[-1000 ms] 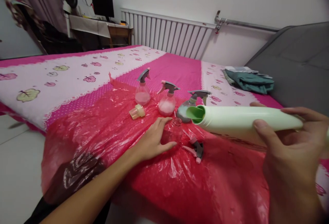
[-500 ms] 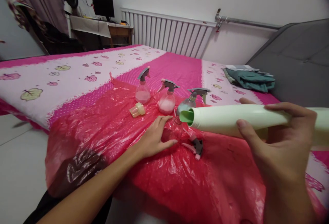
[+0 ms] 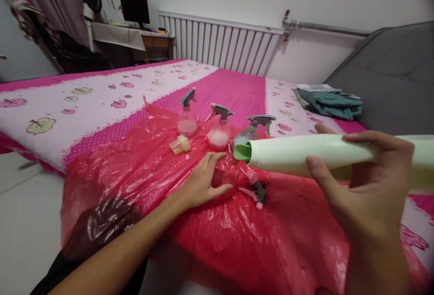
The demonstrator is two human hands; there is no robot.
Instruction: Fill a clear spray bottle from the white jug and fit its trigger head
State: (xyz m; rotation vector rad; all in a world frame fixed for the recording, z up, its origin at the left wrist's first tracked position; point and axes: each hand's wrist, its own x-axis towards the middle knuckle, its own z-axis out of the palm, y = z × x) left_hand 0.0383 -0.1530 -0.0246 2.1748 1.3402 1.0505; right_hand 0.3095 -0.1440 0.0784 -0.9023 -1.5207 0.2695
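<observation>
Our left hand (image 3: 200,184): curled round clear bottle (image 3: 226,175) near front edge of bed (image 3: 240,80), apparently steadying it. Our right hand (image 3: 371,189): grasping pale-green jug (image 3: 294,155), presumably levelled to bring spout (image 3: 242,152) to bottle; contact unclear.

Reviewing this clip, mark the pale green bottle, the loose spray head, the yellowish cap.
Pale green bottle (image 3: 294,151), head view: its side wall.
Loose spray head (image 3: 260,191), head view: its dark grey body.
Yellowish cap (image 3: 184,143), head view: its wider ring.

Pale-green bottle (image 3: 288,154): far end cut off, right edge | Clear bottle (image 3: 225,175), centre: mouth partly hidden by green spout (image 3: 241,152), contact indiscernible to me
</observation>
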